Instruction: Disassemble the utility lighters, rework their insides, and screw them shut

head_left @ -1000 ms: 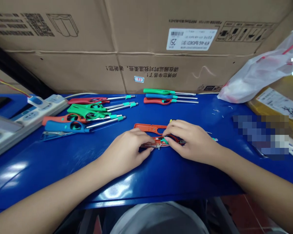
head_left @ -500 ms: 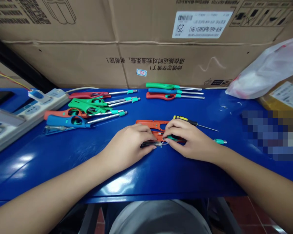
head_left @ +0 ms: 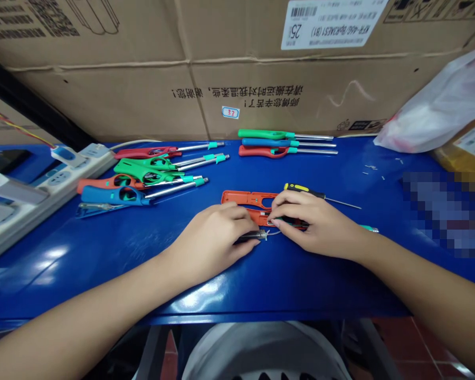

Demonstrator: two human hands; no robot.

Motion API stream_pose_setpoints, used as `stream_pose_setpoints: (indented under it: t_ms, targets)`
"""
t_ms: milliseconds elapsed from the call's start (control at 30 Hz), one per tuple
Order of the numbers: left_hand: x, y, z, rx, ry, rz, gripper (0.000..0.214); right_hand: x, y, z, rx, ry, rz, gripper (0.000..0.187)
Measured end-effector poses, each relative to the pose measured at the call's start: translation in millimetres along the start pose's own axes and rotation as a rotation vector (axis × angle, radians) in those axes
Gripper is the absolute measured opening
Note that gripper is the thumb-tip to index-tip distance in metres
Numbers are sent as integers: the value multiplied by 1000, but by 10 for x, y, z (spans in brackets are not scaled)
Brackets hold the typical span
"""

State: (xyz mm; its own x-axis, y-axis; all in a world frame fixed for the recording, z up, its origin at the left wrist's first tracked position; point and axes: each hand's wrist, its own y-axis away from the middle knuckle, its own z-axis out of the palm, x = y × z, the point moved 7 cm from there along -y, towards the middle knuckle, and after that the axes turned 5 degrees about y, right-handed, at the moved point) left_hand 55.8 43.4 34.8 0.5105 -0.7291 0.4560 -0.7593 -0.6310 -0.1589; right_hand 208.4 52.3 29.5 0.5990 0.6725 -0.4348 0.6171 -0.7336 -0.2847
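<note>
My left hand pinches a small clear fuel tank with a dark end between thumb and fingers. A thin pale tube runs from the tank toward my right hand. That hand's thumb and fingertips are closed over the lower orange lighter shell, on something too small to make out. Most of this shell lies under the fingers; its turquoise-tipped end shows beyond my right wrist. Just behind, the other orange shell half lies with its inside up.
A yellow-and-black screwdriver lies behind my right hand. Several opened lighters lie at the left beside a power strip. Three lighters line up before the cardboard box. Small metal bits and a plastic bag are at the right.
The view has shifted slightly. My left hand has drawn the tank a little toward me, away from the lower orange shell, and more of the tube shows. My right hand keeps its pinch there.
</note>
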Motion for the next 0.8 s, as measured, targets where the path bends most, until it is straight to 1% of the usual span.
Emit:
stream_pose_setpoints:
  t_ms: [100, 167, 267, 333, 400, 600, 733, 800]
  targets:
    - [-7, -5, -21, 17, 19, 12, 14, -1, 3, -5, -7, -16, 4, 14]
    - [-14, -9, -67, 50, 18, 30, 15, -12, 2, -15, -10, -39, 5, 15]
    - [-16, -12, -132, 111, -50, 78, 19, -34, -4, -28, -20, -67, 9, 16]
    - [-25, -15, -141, 134, -112, 99, 21, -44, -6, -29, -30, -74, 14, 16]
    - [-51, -25, -126, 138, -116, 93, 21, -47, -4, -25, -42, -72, 14, 15]
    - [-131, -61, -77, 109, 114, 25, 21, -34, 15, -4, -46, -45, -16, 15]
    - [-147, -72, -91, 123, 198, 12, 20, -32, 26, 0, -24, -29, -25, 14]
    - [-175, -76, -92, 142, 258, -21, 19, -32, 29, 0, -10, -32, -21, 13]
